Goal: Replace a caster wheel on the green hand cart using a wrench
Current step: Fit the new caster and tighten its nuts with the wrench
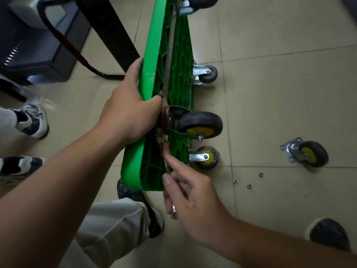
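The green hand cart (152,55) stands on its side edge, its ribbed underside facing right. My left hand (129,105) grips the cart's upper edge beside a caster with a black tyre and yellow hub (201,125), whose plate lies against the underside. My right hand (185,194) holds a slim metal wrench (168,171), index finger stretched along it; its head sits at a bolt just below the caster's plate. A loose caster (307,152) lies on the floor at the right. Another yellow-hub caster (206,157) and a grey one (207,74) are mounted along the cart's lower edge.
Three small nuts or washers (249,186) lie on the tiled floor near the loose caster. A black table leg (114,35) and a dark machine with a hose (63,39) stand at the upper left. Another person's sneakers (31,120) are at the left; my shoes are below.
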`<state>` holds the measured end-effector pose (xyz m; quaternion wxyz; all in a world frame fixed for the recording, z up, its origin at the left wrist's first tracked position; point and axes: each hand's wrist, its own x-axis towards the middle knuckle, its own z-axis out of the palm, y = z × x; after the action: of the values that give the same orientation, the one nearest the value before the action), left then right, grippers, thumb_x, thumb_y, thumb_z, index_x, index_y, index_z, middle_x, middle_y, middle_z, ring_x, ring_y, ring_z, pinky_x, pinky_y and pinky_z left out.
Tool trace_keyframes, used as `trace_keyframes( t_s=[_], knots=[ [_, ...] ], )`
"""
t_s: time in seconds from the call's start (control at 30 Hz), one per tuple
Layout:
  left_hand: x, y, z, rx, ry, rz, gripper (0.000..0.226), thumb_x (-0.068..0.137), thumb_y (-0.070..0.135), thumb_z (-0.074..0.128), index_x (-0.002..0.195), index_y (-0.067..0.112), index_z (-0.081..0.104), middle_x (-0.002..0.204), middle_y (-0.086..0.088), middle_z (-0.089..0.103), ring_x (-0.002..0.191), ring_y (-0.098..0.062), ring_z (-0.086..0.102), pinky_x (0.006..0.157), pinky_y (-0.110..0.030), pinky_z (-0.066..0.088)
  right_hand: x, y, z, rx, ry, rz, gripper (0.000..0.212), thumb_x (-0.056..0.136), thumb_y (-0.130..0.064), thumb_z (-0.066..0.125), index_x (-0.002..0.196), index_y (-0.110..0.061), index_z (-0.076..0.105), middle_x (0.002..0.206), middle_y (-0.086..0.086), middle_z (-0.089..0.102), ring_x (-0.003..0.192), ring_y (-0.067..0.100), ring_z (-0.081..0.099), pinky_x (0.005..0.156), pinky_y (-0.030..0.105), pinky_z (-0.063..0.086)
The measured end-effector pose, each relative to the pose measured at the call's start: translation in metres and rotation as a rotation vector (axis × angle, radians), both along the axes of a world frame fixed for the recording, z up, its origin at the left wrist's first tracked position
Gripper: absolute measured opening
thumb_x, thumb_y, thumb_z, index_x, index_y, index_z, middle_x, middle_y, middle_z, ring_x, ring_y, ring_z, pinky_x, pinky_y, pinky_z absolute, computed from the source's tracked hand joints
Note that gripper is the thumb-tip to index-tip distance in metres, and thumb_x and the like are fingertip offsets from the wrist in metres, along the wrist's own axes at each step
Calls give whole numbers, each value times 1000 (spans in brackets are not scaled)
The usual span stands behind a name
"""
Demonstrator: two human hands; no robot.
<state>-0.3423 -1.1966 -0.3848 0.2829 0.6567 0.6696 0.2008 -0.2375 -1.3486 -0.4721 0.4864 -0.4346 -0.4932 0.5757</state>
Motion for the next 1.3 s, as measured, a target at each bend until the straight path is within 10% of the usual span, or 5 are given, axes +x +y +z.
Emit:
trace_keyframes(
  t_s=[0.27, 0.43, 0.6, 1.2, 1.3],
  knots=[
    [-3, -3, 3, -10, -53, -33, 86, 70, 38, 60, 148, 56, 26, 109, 11, 63, 93, -22, 70, 89, -49, 57, -2, -17, 67, -235, 167, 49, 51, 101, -12, 54, 145, -38, 46, 55, 9, 53, 37, 16, 50, 38, 25, 41],
    [-5, 1, 2, -23, -49, -52, 88, 73, 36, 61, 150, 55, 23, 102, 24, 57, 85, -23, 71, 82, -50, 60, 9, -23, 12, 175, -124, -88, 55, 97, -14, 58, 146, -35, 48, 75, -18, 59, 60, 1, 54, 57, 22, 48],
    [-7, 2, 0, -6, -6, -58, 84, 78, 35, 61, 150, 57, 22, 102, 21, 62, 80, -18, 71, 79, -47, 60, 37, 37, -39, 486, -379, -78, 54, 98, -3, 54, 148, -1, 35, 90, 22, 61, 73, 30, 59, 74, 35, 52],
    [-4, 4, 0, 37, 59, -21, 79, 86, 29, 64, 151, 54, 27, 101, 16, 64, 81, -16, 68, 81, -46, 59, 11, 32, -55, 214, -94, 70, 55, 102, -8, 51, 153, -26, 36, 91, -23, 60, 88, -11, 60, 83, 19, 53],
    [-2, 2, 0, 41, 36, -10, 81, 79, 34, 62, 150, 55, 27, 105, 15, 64, 87, -17, 68, 85, -46, 58, 3, 12, -26, 47, 0, 26, 57, 104, -13, 51, 148, -46, 39, 75, -11, 59, 61, 14, 60, 62, 29, 53]
  ],
)
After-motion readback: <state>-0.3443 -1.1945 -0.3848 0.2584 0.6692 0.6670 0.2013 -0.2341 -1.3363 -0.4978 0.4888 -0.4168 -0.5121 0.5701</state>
